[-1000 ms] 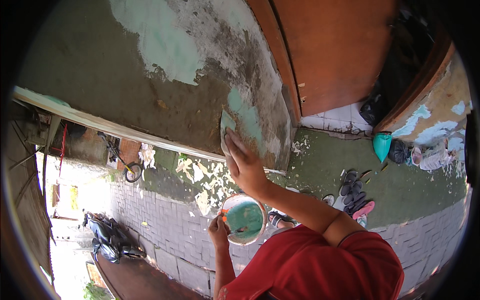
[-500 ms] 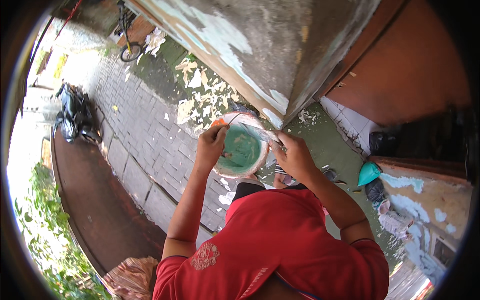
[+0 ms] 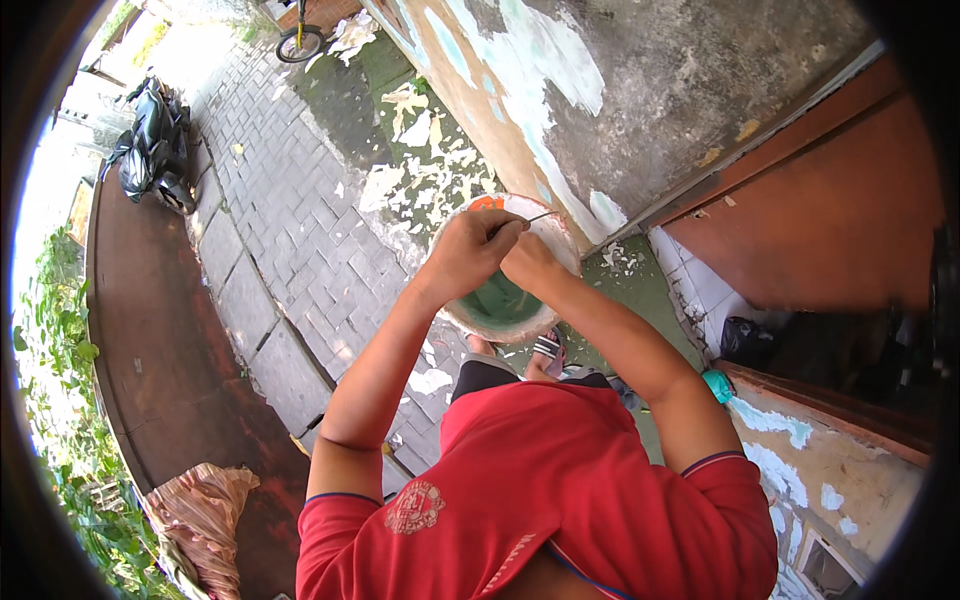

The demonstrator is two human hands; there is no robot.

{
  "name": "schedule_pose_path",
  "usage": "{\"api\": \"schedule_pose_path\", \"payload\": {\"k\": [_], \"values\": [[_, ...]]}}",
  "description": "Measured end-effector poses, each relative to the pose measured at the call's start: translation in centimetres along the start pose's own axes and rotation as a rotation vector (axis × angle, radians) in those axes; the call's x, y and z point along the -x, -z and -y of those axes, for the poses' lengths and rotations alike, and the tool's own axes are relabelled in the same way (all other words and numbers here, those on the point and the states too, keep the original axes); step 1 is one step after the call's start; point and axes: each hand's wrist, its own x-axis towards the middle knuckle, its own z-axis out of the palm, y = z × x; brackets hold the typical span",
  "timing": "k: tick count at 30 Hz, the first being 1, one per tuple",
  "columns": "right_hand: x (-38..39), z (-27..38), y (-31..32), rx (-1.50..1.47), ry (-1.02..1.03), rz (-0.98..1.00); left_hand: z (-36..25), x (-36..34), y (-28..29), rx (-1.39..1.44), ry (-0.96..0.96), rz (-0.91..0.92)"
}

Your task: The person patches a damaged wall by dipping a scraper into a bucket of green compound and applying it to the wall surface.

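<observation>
A round, pale bucket (image 3: 548, 320) stands in front of me, with green showing inside and an orange patch on its far rim. My left hand (image 3: 468, 252) is closed over the bucket, its thumb and fingers pinching a thin dark strip (image 3: 540, 216) that points right. Close against it, my right hand (image 3: 535, 265) is also closed, over the bucket's opening. Its fingers are largely hidden behind the left hand, and whatever it holds does not show.
Peeled paint flakes (image 3: 420, 130) litter the ground beside the scraped wall (image 3: 640, 110). A parked motorcycle (image 3: 155, 145) stands at far left, past the grey paving. A brown surface (image 3: 165, 330) runs along the left, with a striped cloth (image 3: 205, 520). A reddish-brown door (image 3: 830, 190) is at right.
My right hand has moved left and in beside my left hand; the whitish flat tool it held is now out of sight. My left hand has shifted right and up, still pinching the strip.
</observation>
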Motion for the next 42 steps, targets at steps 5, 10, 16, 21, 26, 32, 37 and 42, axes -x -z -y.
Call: {"api": "schedule_pose_path", "payload": {"k": [5,10,16,21,26,32,37,42], "values": [[-1.3,0.3,-1.9,0.03,0.064,0.128,1.2,-0.4,1.3,-0.063,0.061,-0.035],[-1.9,-1.5,-4.2,-0.023,0.042,0.046,1.0,-1.0,0.7,-0.078,-0.063,-0.053],[-1.4,-0.6,0.7,-0.055,-0.02,0.321,2.1,-1.3,0.9,-0.088,-0.011,-0.165],[-0.8,-0.7,2.4,-0.122,-0.145,0.455,1.6,-1.8,-0.1,-0.035,0.039,-0.17],[-0.6,-0.9,1.4,-0.175,-0.184,0.483,1.5,-2.0,-0.7,-0.013,0.066,-0.153],[-0.5,-1.0,1.1,-0.238,-0.247,0.416,2.5,-2.3,-1.1,-0.11,-0.079,-0.206],[-0.5,-2.8,3.3,-0.355,-0.407,0.199,1.2,-1.7,-0.2,-0.038,0.09,-0.153],[0.5,-5.4,5.1,-0.556,-0.509,0.126,1.0,-1.5,0.3,-0.051,0.044,-0.244]]}}
